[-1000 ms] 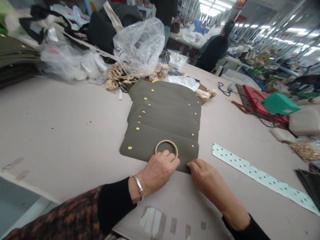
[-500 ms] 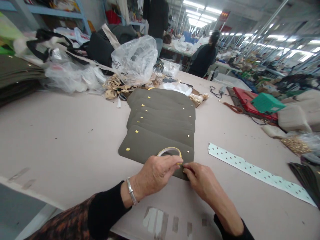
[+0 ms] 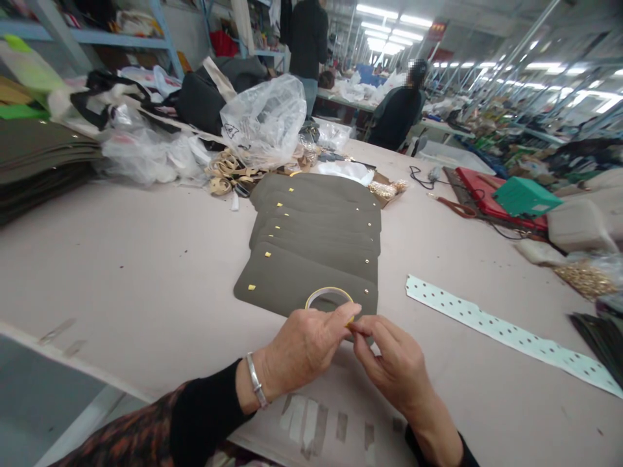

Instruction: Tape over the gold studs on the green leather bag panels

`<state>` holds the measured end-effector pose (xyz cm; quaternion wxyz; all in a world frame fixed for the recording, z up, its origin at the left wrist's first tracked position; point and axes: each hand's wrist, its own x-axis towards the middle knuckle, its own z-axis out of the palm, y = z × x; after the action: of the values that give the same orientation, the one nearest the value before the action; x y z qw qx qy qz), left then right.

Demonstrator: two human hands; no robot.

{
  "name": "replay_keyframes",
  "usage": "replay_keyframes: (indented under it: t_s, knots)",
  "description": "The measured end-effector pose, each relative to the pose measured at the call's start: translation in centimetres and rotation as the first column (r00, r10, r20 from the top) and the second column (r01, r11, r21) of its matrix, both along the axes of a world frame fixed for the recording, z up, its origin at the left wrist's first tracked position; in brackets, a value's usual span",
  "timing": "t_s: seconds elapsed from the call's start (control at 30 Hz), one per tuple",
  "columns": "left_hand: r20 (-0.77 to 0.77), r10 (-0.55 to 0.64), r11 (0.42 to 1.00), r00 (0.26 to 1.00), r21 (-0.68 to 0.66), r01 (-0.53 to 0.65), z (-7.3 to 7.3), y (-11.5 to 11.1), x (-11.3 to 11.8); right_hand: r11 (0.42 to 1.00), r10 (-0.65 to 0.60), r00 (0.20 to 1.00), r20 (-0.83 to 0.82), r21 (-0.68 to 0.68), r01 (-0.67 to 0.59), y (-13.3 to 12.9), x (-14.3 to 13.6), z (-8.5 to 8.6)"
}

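A pale surface point(image 3: 146, 240) fills the foreground of a busy workroom, with 2 people in dark tops beyond it: 1 standing person point(image 3: 306, 45) and 1 seated person point(image 3: 399, 113). At center, the left hand point(image 3: 296, 347), a silver bracelet point(image 3: 256, 381) at its wrist, grasps the near edge of a yellow-rimmed roll of tape point(image 3: 329, 289), its fingers closed around the rim. The right hand point(image 3: 399, 363) meets it fingertip to fingertip, thumb and forefinger pinched together; anything between them is too small to make out.

The roll of tape stands over the near right part of overlapping olive-gray panels point(image 3: 311, 275), fanned away across the surface with yellow tabs point(image 3: 252, 287) along their left side and small metal studs point(image 3: 366, 291) along their right. A pale, dotted strip point(image 3: 487, 320) lies to the right, apart from both hands. Behind the panels sits a crumpled clear plastic bag point(image 3: 265, 120); at far left, a pile of dark panels point(image 3: 43, 155). At right, a green box point(image 3: 528, 196) rests on a red item point(image 3: 479, 193), near a brown strap point(image 3: 452, 206).
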<state>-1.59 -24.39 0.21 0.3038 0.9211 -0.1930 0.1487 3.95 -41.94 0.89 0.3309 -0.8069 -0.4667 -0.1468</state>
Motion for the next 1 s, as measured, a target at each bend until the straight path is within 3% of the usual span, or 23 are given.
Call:
replay_keyframes:
  t_s: [0.17, 0.23, 0.3, 0.37, 0.43, 0.5, 0.53, 0.6, 0.7, 0.8, 1.0]
  knots:
    - [-0.07, -0.006, 0.999, 0.998, 0.051, 0.009, 0.4, 0.1, 0.3, 0.995, -0.088, 0.988, 0.124, 0.055, 0.082, 0.0, -0.3, -0.6]
    - [-0.035, 0.003, 0.995, 0.999, 0.1, 0.001, 0.6, 0.1, 0.8, 0.987, -0.139, 0.99, 0.015, 0.086, 0.138, 0.2, -0.4, -0.6]
    - [0.025, -0.009, 0.99, 1.0, 0.142, 0.005, 0.8, 0.1, 1.4, 0.968, -0.205, 0.945, -0.254, 0.09, 0.234, 0.5, -0.3, -0.5]
    - [0.095, -0.036, 0.987, 0.995, 0.161, 0.02, 0.9, -0.1, 2.0, 0.933, -0.23, 0.775, -0.589, 0.092, 0.347, 0.7, 0.3, -0.6]
    - [0.152, -0.066, 0.985, 0.986, 0.168, 0.04, 0.9, -0.4, 2.5, 0.891, -0.155, 0.538, -0.829, 0.117, 0.438, 0.6, 1.4, -0.9]
    - [0.161, -0.061, 0.981, 0.985, 0.19, 0.03, 0.5, -0.6, 2.9, 0.852, -0.097, 0.374, -0.922, 0.117, 0.51, 0.2, 3.0, -1.3]
    - [0.144, -0.042, 0.976, 0.989, 0.218, 0.009, 0.2, -0.6, 3.1, 0.839, -0.106, 0.34, -0.935, 0.1, 0.535, -0.1, 3.8, -1.5]
    - [0.089, 0.006, 0.953, 0.996, 0.301, -0.032, -0.6, -0.6, 3.5, 0.832, -0.175, 0.348, -0.921, 0.051, 0.553, -0.8, 5.4, -1.9]
    - [0.015, 0.014, 0.917, 1.0, 0.399, -0.019, -1.7, -0.4, 3.9, 0.869, -0.285, 0.418, -0.862, -0.049, 0.493, -1.5, 6.8, -2.6]
    - [-0.017, -0.013, 0.912, 1.0, 0.409, 0.019, -2.1, -0.3, 4.1, 0.893, -0.375, 0.486, -0.789, -0.165, 0.419, -1.5, 7.2, -3.1]
    - [-0.042, -0.012, 0.924, 0.999, 0.381, 0.027, -2.0, -0.3, 4.2, 0.869, -0.495, 0.687, -0.532, -0.292, 0.4, -0.5, 7.1, -2.6]
